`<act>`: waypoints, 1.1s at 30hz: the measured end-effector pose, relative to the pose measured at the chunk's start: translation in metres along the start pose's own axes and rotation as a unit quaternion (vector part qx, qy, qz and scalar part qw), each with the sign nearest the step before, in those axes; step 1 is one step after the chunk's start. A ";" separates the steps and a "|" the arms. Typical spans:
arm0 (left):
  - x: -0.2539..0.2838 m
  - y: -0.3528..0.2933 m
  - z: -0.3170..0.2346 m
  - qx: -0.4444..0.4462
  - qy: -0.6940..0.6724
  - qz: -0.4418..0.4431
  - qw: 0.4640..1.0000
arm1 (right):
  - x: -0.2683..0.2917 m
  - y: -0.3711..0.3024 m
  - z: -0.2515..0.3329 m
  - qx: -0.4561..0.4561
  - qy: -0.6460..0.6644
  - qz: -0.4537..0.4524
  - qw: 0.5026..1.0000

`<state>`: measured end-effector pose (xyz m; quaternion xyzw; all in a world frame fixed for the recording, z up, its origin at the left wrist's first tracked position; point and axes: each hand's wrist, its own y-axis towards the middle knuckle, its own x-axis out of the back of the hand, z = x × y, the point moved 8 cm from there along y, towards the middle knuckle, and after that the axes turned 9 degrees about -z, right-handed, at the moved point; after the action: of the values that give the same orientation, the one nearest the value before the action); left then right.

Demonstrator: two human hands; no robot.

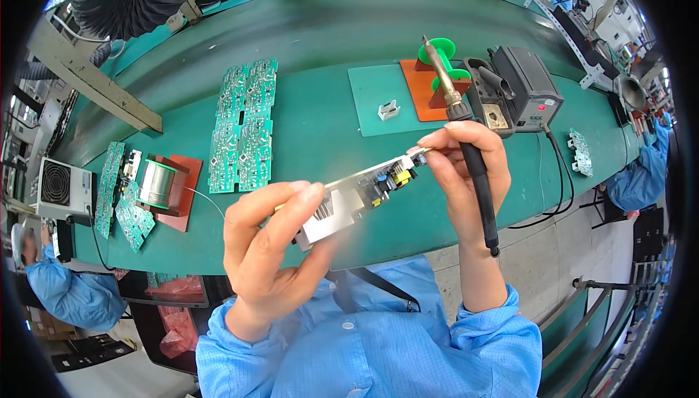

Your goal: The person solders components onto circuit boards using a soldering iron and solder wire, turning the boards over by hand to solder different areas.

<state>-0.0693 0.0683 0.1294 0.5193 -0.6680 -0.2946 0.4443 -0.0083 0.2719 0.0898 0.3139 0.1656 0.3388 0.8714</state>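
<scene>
Left hand and right hand both clamp the circuit board above the green bench, right also gripping soldering iron; keep the hot tip pointed away, board steady.
</scene>
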 end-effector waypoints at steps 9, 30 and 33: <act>-0.001 -0.016 0.027 0.104 -0.099 0.032 0.989 | 0.003 0.000 0.011 -0.003 0.024 0.001 1.000; -0.003 -0.032 0.041 0.088 -0.123 0.013 0.988 | -0.007 -0.013 0.026 0.093 -0.040 0.092 0.991; -0.002 -0.035 0.043 0.081 -0.140 0.005 0.987 | -0.010 -0.015 0.028 0.092 -0.020 0.096 0.991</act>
<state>-0.0924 0.0569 0.0807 0.5038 -0.7476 -0.3073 0.3046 0.0060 0.2438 0.1014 0.4135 0.1478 0.3984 0.8053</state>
